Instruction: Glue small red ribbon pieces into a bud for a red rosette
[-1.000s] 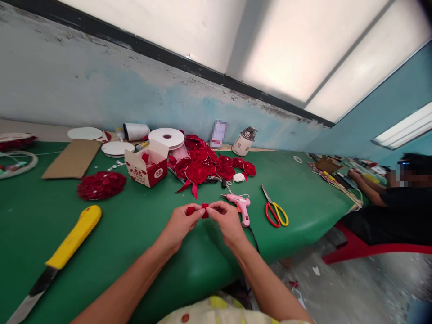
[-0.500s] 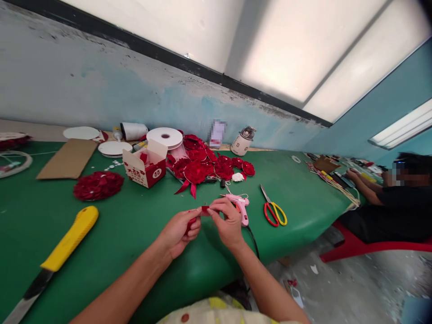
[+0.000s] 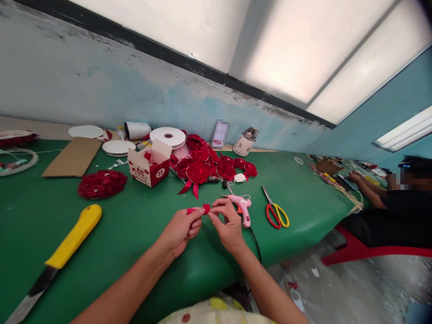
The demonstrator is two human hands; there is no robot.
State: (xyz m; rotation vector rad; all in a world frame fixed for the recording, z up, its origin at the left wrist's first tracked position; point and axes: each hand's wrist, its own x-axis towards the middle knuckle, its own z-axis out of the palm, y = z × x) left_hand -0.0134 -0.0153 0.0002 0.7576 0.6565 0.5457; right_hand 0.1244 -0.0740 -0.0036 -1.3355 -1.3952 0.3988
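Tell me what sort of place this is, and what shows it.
Most likely a small craft workshop: red fabric flowers lie heaped on a green-covered table, a pink glue gun lies nearer the front, and another person sits off to the right beside more materials.

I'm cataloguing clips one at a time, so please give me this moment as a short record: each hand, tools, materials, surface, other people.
Left hand: pinching a red ribbon piece
Right hand: fingers at the ribbon's edge; firm grip unclear
Tools: pink glue gun, scissors, yellow-handled knife
Materials: heap of red flowers; separate red flower at left
Container: open patterned box
Surface: green-covered table
Others: one seated person, far right
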